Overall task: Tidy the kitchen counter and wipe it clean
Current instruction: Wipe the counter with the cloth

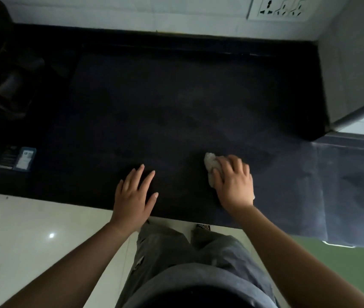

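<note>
A black kitchen counter (165,103) fills the middle of the view. My right hand (232,181) presses a crumpled white cloth (210,165) flat against the counter near its front edge; most of the cloth is hidden under my fingers and palm. My left hand (135,192) rests palm down on the counter to the left of it, fingers spread, holding nothing. The two hands are roughly a hand's width apart.
A small blue-and-white box (24,158) lies at the counter's left end. Dark cookware (1,70) sits in shadow at the back left. A grey appliance (354,63) stands at the right. A wall socket (281,7) is mounted above the back edge.
</note>
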Demonstrator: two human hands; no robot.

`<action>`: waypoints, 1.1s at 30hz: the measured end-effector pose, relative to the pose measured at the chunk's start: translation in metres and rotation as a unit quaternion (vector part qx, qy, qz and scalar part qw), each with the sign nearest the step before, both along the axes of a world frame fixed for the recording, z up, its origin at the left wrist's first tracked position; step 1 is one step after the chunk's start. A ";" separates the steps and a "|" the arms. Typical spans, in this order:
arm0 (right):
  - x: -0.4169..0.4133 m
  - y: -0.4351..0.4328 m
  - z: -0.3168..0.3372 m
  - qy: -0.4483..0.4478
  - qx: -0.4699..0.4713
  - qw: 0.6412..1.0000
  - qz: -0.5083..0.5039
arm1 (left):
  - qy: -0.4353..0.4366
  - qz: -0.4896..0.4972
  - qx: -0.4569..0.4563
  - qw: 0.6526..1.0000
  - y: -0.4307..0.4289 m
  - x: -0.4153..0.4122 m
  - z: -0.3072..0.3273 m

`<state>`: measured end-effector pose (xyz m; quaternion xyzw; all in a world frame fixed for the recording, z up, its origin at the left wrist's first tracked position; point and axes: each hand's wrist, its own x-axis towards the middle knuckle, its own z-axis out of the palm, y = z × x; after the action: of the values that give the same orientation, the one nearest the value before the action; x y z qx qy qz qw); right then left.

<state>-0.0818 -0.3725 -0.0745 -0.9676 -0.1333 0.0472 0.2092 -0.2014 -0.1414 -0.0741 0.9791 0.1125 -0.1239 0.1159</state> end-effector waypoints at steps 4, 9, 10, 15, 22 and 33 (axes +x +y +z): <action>0.017 0.023 0.001 0.033 0.012 0.995 -0.089 | -0.004 0.013 -0.005 1.000 -0.002 -0.001 -0.001; 0.003 0.041 0.003 0.034 -0.004 0.999 0.029 | 0.001 0.014 0.000 1.000 -0.002 -0.001 0.000; -0.001 0.037 0.004 0.029 -0.004 0.997 0.065 | 0.002 0.013 -0.001 1.000 -0.002 -0.001 0.000; 0.012 0.019 0.000 0.015 0.014 0.999 0.044 | -0.009 0.011 -0.002 1.000 0.005 0.005 0.008; 0.058 0.090 -0.002 0.024 0.027 0.989 -0.141 | -0.035 0.052 0.015 0.998 0.047 0.034 0.015; 0.018 0.166 -0.003 -0.002 0.022 0.996 0.084 | -0.011 0.066 0.039 0.997 0.170 0.043 0.003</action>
<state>-0.0638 -0.2063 -0.0778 -0.9482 -0.2155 0.0593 0.2257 -0.1588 0.0282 -0.0710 0.9746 0.1803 -0.1003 0.0866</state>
